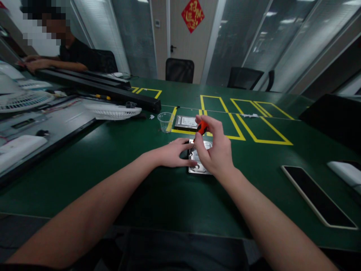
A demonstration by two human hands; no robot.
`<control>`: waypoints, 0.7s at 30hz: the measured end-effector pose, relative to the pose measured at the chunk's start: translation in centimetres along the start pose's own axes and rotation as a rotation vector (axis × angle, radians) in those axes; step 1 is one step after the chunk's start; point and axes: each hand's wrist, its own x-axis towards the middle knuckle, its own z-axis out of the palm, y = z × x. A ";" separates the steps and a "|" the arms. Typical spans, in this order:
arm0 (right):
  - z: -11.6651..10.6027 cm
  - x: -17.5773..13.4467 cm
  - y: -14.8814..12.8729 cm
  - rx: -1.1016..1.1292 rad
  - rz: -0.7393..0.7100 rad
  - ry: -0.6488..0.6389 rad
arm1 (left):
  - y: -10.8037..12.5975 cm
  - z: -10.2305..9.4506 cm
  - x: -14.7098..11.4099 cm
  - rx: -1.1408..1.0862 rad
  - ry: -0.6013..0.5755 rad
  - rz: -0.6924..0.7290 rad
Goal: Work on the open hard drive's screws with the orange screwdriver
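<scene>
A silver hard drive (200,168) lies flat on the green table in front of me, partly covered by my hands. My left hand (174,152) is at its left side, thumb and fingers set on the drive and holding it. In my right hand (216,146) is a screwdriver with a red and black handle (202,127), gripped between thumb and fingers above the drive. The screwdriver points down towards the drive's upper left part; its tip is hard to make out. Just behind, a second hard drive (184,122) with a white label rests beside a clear plastic cup (166,122).
Yellow tape (237,128) marks rectangles on the green table (158,199). A phone (316,195) lies at the right. White fan parts (113,111), a long black bar (135,99) and a yellow-handled tool (103,97) are at the left. Another person (75,56) sits at the far left.
</scene>
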 end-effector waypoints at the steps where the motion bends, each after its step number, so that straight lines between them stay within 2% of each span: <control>1: 0.0 0.0 0.0 0.000 -0.010 -0.001 | 0.0 0.0 0.0 0.000 -0.002 0.001; 8: 0.0 0.4 0.5 -0.069 -0.057 0.075 | 0.3 -0.1 -0.1 0.003 0.004 -0.010; 12: 0.0 0.4 0.3 -0.059 -0.070 0.052 | 0.3 -0.1 0.0 0.003 -0.004 -0.033; 21: -0.1 0.3 0.5 -0.072 -0.048 0.036 | 0.0 0.0 0.0 -0.013 0.017 0.030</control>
